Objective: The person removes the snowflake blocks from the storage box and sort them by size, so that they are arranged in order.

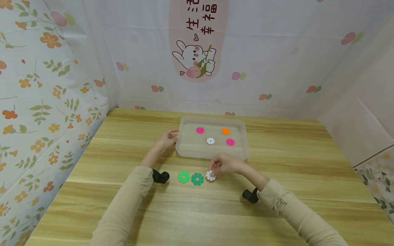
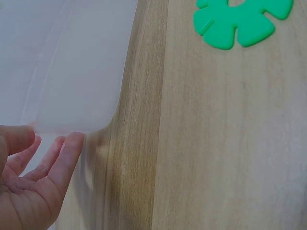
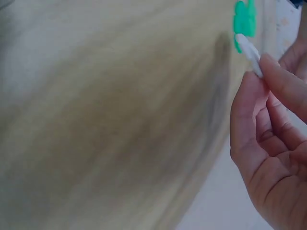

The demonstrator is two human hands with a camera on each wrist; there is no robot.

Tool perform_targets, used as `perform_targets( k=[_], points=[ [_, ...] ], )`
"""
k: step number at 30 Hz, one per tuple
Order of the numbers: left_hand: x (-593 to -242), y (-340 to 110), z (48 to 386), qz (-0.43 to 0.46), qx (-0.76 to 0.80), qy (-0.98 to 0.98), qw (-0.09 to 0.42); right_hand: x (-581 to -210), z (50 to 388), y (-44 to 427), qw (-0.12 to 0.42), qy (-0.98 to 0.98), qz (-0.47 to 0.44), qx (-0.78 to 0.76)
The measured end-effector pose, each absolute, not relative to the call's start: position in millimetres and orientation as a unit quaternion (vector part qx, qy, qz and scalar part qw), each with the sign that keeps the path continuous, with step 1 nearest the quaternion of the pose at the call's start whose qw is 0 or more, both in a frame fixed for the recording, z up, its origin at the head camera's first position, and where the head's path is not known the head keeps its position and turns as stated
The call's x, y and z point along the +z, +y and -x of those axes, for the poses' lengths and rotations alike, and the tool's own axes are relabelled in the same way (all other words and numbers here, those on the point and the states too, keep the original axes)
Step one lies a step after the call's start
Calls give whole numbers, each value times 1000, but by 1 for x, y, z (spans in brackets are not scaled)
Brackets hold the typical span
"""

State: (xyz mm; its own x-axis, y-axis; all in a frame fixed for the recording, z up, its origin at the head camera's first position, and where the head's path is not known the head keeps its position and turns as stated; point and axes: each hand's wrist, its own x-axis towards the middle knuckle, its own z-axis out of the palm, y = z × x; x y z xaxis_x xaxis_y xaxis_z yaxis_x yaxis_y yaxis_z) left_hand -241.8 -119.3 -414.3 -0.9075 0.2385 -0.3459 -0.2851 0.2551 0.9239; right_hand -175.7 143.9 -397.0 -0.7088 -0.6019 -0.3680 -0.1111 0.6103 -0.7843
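My right hand pinches a white snowflake disc between thumb and fingers, tilted edge-on in the right wrist view. Left of it on the table lie a dark green snowflake disc and a light green one. A translucent plastic box stands behind them. My left hand touches the outside of its left end with fairly straight fingertips. Inside the box are two pink discs, an orange disc and another white disc.
A wooden table runs back to a printed cloth. More cloth hangs at left and right. Black wrist devices sit at both wrists, close above the tabletop.
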Motion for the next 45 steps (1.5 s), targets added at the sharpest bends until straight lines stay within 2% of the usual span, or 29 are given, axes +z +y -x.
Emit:
perform_targets(
  k=[5, 16, 24, 31, 36, 40, 45],
  points=[
    [-414, -120, 241, 12, 607, 766, 213, -406, 171, 142, 318, 849, 215, -363],
    [-413, -120, 241, 12, 616, 760, 207, -414, 168, 139, 272, 869, 235, -339],
    [-414, -120, 241, 12, 605, 768, 208, -406, 174, 144, 263, 860, 255, -355],
    [-413, -119, 244, 14, 610, 765, 206, -381, 190, 149, 242, 866, 264, -349],
    [-412, -118, 244, 14, 607, 767, 205, -367, 206, 151, 199, 873, 264, -359],
    [-413, -118, 243, 15, 611, 765, 204, -364, 222, 154, 173, 886, 257, -345],
    [-415, -118, 242, 16, 617, 761, 202, -368, 243, 154, 175, 902, 223, -325]
  ],
)
